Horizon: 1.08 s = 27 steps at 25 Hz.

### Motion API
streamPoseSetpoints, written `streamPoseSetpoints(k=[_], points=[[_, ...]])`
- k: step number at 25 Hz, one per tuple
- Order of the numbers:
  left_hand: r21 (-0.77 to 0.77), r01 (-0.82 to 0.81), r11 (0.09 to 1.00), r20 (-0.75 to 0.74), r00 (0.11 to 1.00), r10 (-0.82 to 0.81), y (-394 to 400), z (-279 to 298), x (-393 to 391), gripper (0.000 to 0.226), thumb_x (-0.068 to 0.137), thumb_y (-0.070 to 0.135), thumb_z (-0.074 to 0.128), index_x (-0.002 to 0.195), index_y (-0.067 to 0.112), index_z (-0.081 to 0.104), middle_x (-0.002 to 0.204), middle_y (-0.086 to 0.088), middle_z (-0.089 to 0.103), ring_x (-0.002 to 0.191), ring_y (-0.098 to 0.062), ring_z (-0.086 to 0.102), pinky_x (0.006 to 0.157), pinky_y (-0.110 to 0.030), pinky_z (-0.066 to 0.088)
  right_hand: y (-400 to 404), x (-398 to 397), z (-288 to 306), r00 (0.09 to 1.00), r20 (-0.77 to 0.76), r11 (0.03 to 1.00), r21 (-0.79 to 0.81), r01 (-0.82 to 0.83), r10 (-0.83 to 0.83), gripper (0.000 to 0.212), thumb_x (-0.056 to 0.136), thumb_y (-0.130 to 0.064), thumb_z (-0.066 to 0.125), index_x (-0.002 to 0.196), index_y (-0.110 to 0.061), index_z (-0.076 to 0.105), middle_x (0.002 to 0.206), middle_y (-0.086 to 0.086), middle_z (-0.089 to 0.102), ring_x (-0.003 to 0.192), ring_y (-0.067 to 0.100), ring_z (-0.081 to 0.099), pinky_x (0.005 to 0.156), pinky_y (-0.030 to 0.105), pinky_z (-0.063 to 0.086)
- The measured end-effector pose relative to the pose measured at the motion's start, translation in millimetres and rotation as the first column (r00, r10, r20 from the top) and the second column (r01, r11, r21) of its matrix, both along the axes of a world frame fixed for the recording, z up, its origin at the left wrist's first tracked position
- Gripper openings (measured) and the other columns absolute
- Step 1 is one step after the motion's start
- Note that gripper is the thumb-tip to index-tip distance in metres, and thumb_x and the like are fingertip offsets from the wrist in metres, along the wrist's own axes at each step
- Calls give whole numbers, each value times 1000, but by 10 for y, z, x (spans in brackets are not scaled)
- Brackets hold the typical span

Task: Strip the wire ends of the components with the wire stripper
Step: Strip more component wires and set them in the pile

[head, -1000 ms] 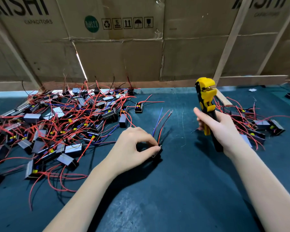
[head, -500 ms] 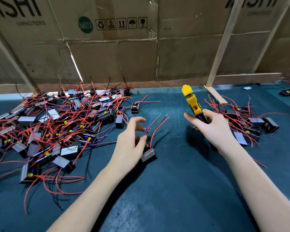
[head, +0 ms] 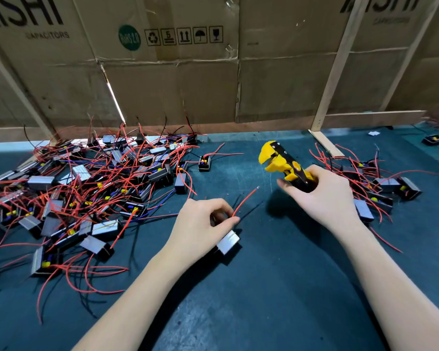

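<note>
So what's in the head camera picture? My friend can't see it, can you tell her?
A person's left hand pinches a red wire of a small boxy component on a dark table, while the right hand grips a yellow wire stripper just above it. A big tangled pile of components lies to the left, a smaller pile to the right.

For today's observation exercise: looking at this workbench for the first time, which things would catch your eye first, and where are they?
The bright yellow wire stripper stands out at centre right, gripped in the right hand above the dark mat. Left of it sprawls a big tangled pile of components with red wires. In the middle, the left hand holds one component, its red wire pointing towards the stripper.
</note>
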<state>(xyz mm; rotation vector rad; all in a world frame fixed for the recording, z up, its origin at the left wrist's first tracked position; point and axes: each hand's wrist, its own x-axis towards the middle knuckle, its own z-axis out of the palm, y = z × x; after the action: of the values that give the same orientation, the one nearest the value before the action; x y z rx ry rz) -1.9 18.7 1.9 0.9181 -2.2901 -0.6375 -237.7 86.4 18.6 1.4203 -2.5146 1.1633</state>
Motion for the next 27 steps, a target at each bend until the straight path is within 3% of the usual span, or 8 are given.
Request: streamPoseSetpoints(k=[3,5,7,12,18,23,27], points=[[214,-5,977,-83,996,23,-38,19,30,14,87,14,69,76,19,62,68,6,69,59,-3,59,66,-21,47,-3,12,-23,980,-196,997,67,43,-29,46,72,-68,64,70,-23,52,67,-7,55,70,23,50,74,38,43],[361,44,932,-197,980,30,-43,35,21,15,92,7,60,80,15,58,73,4,72,72,-11,68,73,-23,49,-7,30,-41,967,-250,994,80,71,-49,46,72,-68,64,72,-23,52,71,-6,54,72,24,49,74,37,37],[438,93,894,-271,962,32,-38,51,9,15,96,7,56,82,12,58,70,4,69,69,-13,67,69,-23,50,-14,42,-58,963,-259,991,92,96,-69,47,73,-69,63,74,-23,54,74,-4,55,78,27,56,76,38,35],[357,122,926,-228,973,-41,-21,60,19,26,100,23,53,77,14,61,56,7,55,52,-7,46,56,-20,38,-47,46,-108,932,-341,982,93,166,-125,52,73,-72,57,79,-20,55,81,0,59,86,29,60,78,38,34],[335,108,936,-217,976,-35,6,60,7,26,100,21,53,77,13,62,49,8,51,47,-6,41,51,-14,34,-66,87,-150,908,-406,991,44,126,-98,51,71,-68,57,79,-18,55,80,1,61,84,30,60,77,39,34],[335,104,937,-208,978,-35,13,55,4,26,99,20,54,76,12,62,48,4,51,45,-10,39,49,-16,33,-50,99,-135,872,-480,995,-23,94,-94,51,70,-62,68,85,-13,61,78,5,61,78,32,58,75,40,31],[327,105,939,-204,978,-39,6,40,2,25,98,19,55,76,12,62,48,7,48,47,-8,39,51,-17,33,-50,114,-108,832,-544,993,-22,115,-108,54,72,-63,65,86,-11,61,80,9,61,76,33,56,76,40,31]])
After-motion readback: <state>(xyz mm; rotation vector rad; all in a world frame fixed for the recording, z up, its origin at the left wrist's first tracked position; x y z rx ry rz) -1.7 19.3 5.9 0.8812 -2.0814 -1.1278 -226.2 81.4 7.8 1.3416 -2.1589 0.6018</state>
